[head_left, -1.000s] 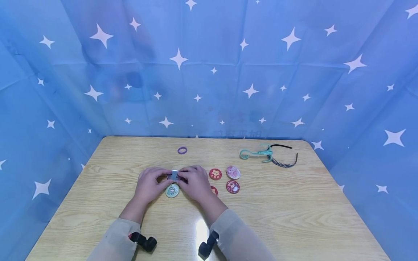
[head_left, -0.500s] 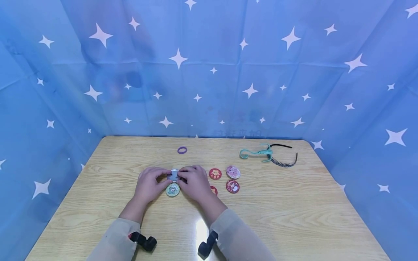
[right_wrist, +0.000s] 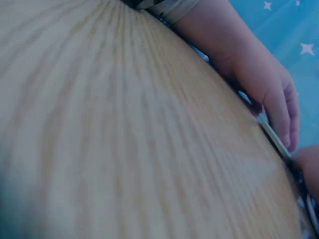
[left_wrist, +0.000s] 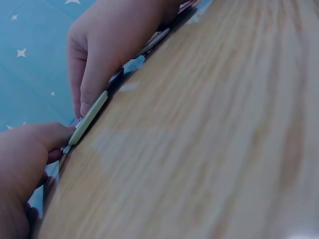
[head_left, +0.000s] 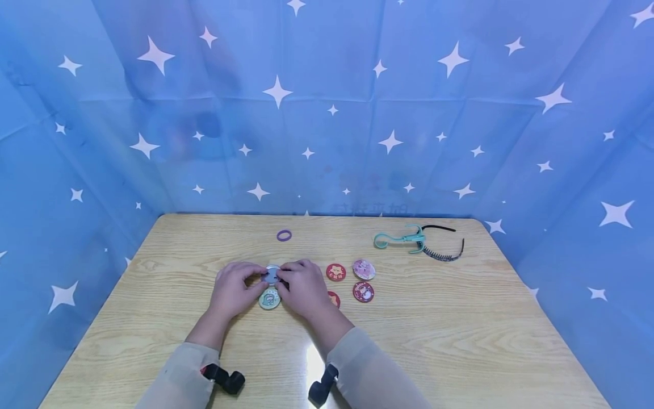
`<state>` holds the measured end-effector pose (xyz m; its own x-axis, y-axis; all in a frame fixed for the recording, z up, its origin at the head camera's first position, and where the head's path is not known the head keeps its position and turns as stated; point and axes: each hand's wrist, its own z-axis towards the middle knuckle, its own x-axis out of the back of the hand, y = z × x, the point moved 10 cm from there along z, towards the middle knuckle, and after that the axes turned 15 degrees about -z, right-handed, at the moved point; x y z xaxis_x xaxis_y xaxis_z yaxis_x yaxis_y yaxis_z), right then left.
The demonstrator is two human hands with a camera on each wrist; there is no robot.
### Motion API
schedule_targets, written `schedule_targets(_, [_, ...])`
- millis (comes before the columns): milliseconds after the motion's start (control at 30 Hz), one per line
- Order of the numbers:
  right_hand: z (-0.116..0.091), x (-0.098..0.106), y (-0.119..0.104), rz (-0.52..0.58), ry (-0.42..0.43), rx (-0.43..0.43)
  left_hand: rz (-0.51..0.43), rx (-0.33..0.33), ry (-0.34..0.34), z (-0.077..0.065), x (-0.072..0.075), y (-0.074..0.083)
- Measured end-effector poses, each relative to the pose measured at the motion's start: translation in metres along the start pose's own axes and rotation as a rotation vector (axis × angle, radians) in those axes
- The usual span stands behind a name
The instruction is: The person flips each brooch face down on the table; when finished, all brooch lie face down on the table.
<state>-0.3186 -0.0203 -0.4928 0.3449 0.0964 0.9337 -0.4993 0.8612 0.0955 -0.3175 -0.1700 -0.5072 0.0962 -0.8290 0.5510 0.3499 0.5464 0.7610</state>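
Observation:
In the head view a round blue-grey button badge [head_left: 271, 276] with a pale rim lies on the table between both hands. My left hand [head_left: 235, 289] pinches its left edge with thumb and fingers. On the opposite edge, my right hand [head_left: 307, 288] pinches it the same way, covering part of its face. Just nearer to me is a light green badge [head_left: 269, 299] with a small cartoon figure, its rim close against the blue-grey one. The left wrist view shows the green badge [left_wrist: 88, 119] edge-on, with fingertips of both hands beside it.
Right of my right hand lie a red star badge [head_left: 335, 272], a pink badge [head_left: 364, 270] and a dark red badge [head_left: 363, 292]. Another red badge [head_left: 334, 299] is partly hidden by that hand. Farther back are a purple ring [head_left: 284, 235] and a teal-and-black headband [head_left: 419, 241].
Both hands stay in nearly the same place, holding the blue-grey badge. Its face looks slightly lighter than a second ago, and the green badge has shifted barely, if at all.

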Motion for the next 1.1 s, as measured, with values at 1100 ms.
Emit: schedule_targets(1100, [-0.028,0.022,0.034,-0.086,0.108,-0.119,0.013,-0.062,-0.003,0.002,0.000,0.003])
